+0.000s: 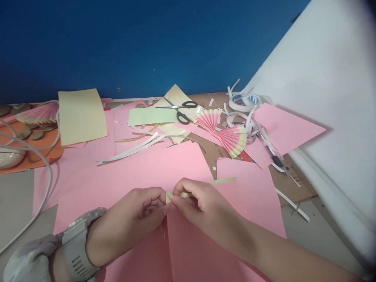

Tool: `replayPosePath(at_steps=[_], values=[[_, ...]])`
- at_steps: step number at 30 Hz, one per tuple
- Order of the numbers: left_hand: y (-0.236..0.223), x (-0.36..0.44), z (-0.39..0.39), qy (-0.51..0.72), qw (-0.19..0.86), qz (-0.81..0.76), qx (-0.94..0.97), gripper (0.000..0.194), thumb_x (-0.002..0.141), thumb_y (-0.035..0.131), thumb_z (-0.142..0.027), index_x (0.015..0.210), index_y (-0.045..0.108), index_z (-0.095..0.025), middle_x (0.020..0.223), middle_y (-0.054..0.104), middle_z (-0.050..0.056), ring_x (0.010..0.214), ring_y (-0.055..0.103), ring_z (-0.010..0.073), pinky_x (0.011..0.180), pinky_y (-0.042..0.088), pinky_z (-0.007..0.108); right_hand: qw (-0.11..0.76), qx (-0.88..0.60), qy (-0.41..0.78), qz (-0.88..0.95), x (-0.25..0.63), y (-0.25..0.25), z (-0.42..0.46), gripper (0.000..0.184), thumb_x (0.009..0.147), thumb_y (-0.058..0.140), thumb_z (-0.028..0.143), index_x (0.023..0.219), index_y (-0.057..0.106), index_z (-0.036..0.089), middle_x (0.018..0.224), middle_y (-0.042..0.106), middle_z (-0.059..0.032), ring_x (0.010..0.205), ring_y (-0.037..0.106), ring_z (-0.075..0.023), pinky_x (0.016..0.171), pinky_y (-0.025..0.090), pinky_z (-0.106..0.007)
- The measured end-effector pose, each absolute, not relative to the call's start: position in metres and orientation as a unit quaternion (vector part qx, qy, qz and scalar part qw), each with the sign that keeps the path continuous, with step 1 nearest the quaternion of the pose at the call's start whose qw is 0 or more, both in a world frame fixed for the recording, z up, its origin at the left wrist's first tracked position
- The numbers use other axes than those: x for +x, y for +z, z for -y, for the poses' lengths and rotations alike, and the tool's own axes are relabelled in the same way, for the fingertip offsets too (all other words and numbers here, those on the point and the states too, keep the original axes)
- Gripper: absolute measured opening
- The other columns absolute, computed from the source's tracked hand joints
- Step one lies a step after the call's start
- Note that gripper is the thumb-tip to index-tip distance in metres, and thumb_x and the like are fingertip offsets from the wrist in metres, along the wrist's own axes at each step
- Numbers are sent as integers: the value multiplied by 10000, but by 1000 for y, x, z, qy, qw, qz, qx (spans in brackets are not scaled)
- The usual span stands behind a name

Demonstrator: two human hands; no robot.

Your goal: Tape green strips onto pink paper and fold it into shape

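Note:
My left hand, with a grey watch on the wrist, has its fingers curled. Its thumb and forefinger pinch the left upper corner of a pink sheet of paper. A narrow yellow-green band runs along the top edge of that sheet. My right hand pinches the same edge just beside the left one, so the fingertips almost meet. The palms and fingers hide part of the band. Beneath both hands lie larger pink sheets.
Black-handled scissors and a pleated pink paper fan lie behind my hands. Rolls of white tape, a pen and a leaning pink square are at the right. A yellow sheet and a white cable are left.

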State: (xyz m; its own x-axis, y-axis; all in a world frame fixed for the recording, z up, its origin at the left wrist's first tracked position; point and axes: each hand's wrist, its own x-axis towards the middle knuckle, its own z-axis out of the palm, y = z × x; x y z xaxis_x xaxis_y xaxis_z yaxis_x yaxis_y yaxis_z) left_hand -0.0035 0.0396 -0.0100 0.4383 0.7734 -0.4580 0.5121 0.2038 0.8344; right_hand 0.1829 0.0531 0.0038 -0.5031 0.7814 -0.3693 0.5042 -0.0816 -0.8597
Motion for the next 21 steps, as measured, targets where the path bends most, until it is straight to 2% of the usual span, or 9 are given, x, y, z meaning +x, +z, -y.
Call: replayPosePath(at_steps=[11,16,21], values=[[-11,-4,-40,114,572,-517,626,243,858,417,-278,631,379,-199,566,423,-75,519,373,78,481,290,186,125,-486,546,671,183,1,-52,142,903,421,266,777,462,213,585,322,79,523,271,-82,466,212,-228],[-12,-4,-40,109,578,-515,623,220,858,410,-271,650,411,-198,586,481,-63,533,419,85,498,320,190,125,-482,546,674,184,2,-53,159,908,412,278,777,467,207,584,318,77,516,271,-82,463,208,-229],[-11,-4,-38,110,570,-521,626,234,859,415,-275,638,404,-198,572,468,-65,522,406,85,486,306,191,126,-486,539,676,184,2,-52,188,914,406,311,779,479,204,585,315,74,514,269,-83,460,204,-231]])
